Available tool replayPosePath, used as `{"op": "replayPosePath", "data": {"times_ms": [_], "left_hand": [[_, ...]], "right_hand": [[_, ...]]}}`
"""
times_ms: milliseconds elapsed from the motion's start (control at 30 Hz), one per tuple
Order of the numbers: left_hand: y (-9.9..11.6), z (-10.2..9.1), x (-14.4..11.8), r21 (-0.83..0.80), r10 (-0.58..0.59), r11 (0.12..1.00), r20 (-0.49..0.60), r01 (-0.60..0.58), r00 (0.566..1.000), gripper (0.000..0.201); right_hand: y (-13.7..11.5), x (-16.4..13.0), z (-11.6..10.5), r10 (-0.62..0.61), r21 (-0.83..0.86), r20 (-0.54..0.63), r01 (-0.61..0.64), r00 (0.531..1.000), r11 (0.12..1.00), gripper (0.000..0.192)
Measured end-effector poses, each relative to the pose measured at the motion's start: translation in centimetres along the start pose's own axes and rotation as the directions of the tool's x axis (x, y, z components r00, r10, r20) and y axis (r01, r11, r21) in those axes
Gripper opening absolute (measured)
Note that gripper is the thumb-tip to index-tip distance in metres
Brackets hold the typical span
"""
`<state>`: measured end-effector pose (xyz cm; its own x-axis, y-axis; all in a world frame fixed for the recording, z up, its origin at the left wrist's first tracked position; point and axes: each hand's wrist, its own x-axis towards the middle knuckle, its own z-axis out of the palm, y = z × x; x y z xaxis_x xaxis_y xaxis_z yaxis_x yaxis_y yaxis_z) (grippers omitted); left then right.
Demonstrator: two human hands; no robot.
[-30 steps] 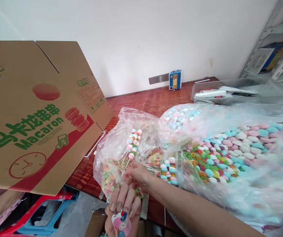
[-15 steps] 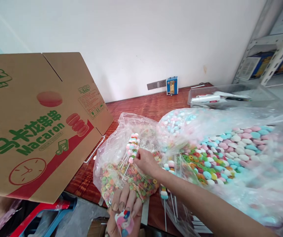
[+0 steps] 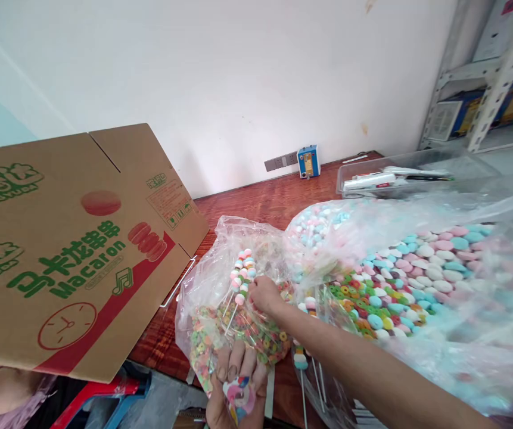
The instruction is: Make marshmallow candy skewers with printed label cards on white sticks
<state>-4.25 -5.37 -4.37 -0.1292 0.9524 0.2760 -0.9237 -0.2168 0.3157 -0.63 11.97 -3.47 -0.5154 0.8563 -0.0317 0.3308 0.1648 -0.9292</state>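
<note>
Crowded table edge (image 3: 167, 351), candy bags (image 3: 233, 298)

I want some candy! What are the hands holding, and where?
Left hand grips a bunch of candy sticks by the bottom ends. Right hand touches the candy tops; its grip cannot be told.

Right hand (image 3: 264, 293): risen from the base of the candy skewers (image 3: 241, 279) to their beaded upper part, fingertips now at the beads, inside the clear bag (image 3: 220, 286). Left hand (image 3: 237, 381): grip unchanged, sits lower in view. Cardboard box (image 3: 77, 250): appears lower in frame as the camera tilted up.
</note>
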Motion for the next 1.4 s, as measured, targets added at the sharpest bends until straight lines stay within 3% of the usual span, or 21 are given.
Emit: {"op": "replayPosePath", "data": {"times_ms": [133,267,333,400,433,567,667,833,967,1100,1267,1400], "left_hand": [[-0.8,0.1,1.1,-0.023,0.034,0.999,-0.154,-0.038,0.987,0.021],[-2.2,0.0,2.4,-0.012,0.02,1.0,-0.277,-0.024,0.961,0.024],[-3.2,-0.2,2.9,-0.001,-0.009,1.0,-0.307,0.009,0.952,0.026],[-4.4,-0.3,3.3,-0.011,-0.051,0.999,-0.312,0.05,0.949,0.026],[-5.1,-0.3,3.4,-0.021,-0.074,0.997,-0.312,0.072,0.947,0.025],[-7.8,0.2,3.7,-0.068,-0.17,0.985,-0.314,0.157,0.934,0.022],[-9.3,0.7,3.8,-0.087,-0.22,0.975,-0.296,0.203,0.929,0.019],[-11.0,1.4,3.7,-0.053,-0.259,0.966,-0.304,0.255,0.917,0.017],[-11.4,1.9,3.7,-0.008,-0.259,0.963,-0.313,0.27,0.914,0.019],[-11.2,2.1,3.8,0.167,-0.21,0.949,-0.295,0.267,0.932,0.022],[-11.0,2.3,4.2,0.387,-0.128,0.891,-0.289,0.238,0.949,0.022],[-11.4,2.5,4.2,0.346,-0.105,0.906,-0.377,0.245,0.92,0.021]], "right_hand": [[1.7,-3.6,-6.0,-0.006,-0.118,-0.032,0.002,0.999,0.993,0.022],[2.5,-10.9,-13.5,-0.189,-0.201,-0.094,0.167,0.977,0.965,0.022],[3.2,-15.1,-16.6,-0.447,-0.335,-0.185,0.371,0.875,0.866,0.02],[4.3,-18.9,-18.7,-0.58,-0.427,-0.23,0.455,0.781,0.782,0.02],[4.8,-20.5,-19.4,-0.601,-0.452,-0.241,0.459,0.762,0.764,0.024],[6.6,-24.5,-19.9,-0.607,-0.487,-0.215,0.455,0.765,0.745,0.037],[7.0,-25.8,-19.8,-0.642,-0.525,-0.215,0.467,0.736,0.711,0.04],[7.7,-27.7,-20.1,-0.539,-0.58,-0.233,0.329,0.81,0.746,0.037],[8.2,-28.9,-20.7,-0.519,-0.631,-0.209,0.291,0.829,0.719,0.036],[8.4,-29.8,-21.5,-0.504,-0.714,-0.174,0.244,0.846,0.656,0.038],[8.4,-30.9,-21.9,-0.543,-0.79,-0.173,0.213,0.822,0.574,0.035],[8.4,-31.5,-21.9,-0.561,-0.797,-0.186,0.21,0.807,0.566,0.035]]}}
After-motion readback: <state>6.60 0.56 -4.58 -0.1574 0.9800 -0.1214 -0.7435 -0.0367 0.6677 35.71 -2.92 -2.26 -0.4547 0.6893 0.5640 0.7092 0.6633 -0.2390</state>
